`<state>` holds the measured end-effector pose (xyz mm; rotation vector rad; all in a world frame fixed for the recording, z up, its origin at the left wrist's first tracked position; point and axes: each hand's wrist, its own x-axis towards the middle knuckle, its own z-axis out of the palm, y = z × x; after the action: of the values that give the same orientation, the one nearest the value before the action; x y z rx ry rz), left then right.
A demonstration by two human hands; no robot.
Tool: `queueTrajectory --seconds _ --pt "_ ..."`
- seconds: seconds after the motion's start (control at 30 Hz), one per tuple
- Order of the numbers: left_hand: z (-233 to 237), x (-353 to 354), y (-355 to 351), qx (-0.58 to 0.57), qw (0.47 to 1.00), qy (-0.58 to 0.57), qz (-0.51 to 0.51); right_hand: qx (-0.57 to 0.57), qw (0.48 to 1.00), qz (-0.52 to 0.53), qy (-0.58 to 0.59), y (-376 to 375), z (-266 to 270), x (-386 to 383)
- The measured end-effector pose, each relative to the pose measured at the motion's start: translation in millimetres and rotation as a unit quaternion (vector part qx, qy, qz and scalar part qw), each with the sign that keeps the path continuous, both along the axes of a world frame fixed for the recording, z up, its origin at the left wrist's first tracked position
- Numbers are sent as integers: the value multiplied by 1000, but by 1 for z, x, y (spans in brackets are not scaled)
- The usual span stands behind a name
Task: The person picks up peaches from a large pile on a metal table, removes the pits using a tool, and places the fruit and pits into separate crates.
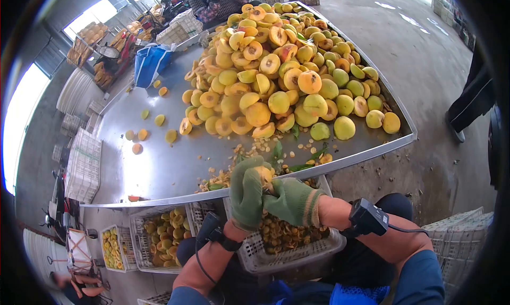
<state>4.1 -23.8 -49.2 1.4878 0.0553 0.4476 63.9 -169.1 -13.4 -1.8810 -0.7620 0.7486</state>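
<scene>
Both my hands wear green knitted gloves and meet above the near edge of the metal table (175, 172). My left hand (246, 193) is closed round a yellow peach (264, 173), whose cut flesh shows between the fingers. Against it, my right hand (292, 201) is closed too; a small dark bit shows at its fingertips, but what it grips is hidden. Just beyond lies a large heap of peaches (257, 113), many of them halved. Loose pits (260, 145) and green leaves (277, 150) are scattered before the heap. Under my hands stands a crate (260, 262) of pits and scraps.
To the left, crates of peach halves (167, 236) and smaller fruit (112, 249) stand on the floor. A blue bag (149, 66) sits on the table's far left. Another person (218, 5) is behind the heap; someone's legs (470, 100) show at right. Stacked crates (454, 241) stand near my right arm.
</scene>
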Motion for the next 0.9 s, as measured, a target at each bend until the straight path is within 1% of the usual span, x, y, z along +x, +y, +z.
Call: queueTrajectory --seconds 0.1,0.23,0.33,0.4,0.43,0.47,0.53,0.6,0.7,0.8,0.83,0.9 --pt "3 1 4 2 1000 10 -13 28 1000 9 -9 -1 -8 0" --pt "10 2 10 -12 999 26 -44 36 999 13 -6 -5 -5 0" --pt "15 2 10 34 998 4 -48 36 999 18 -18 -6 1 0" --pt "13 2 17 146 989 -23 -13 54 998 21 -26 -3 -10 1" --pt "10 3 18 192 980 -41 -2 60 996 53 -40 -4 -12 3" --pt "5 6 15 207 978 -41 -1 68 993 84 -54 -4 -15 8" --pt "-1 8 12 184 982 -35 15 61 991 92 -80 -16 -19 8" --pt "-10 11 10 141 989 -30 33 45 995 56 -69 -13 -23 7" --pt "-13 16 12 118 991 -29 49 41 999 12 -2 -4 -11 3" --pt "-17 15 22 119 991 -33 55 34 998 -3 48 1 0 -1" --pt "-20 15 26 119 991 -36 50 31 998 -3 49 4 -6 -1" --pt "-23 15 34 118 991 -42 52 70 996 61 -11 36 -69 9"
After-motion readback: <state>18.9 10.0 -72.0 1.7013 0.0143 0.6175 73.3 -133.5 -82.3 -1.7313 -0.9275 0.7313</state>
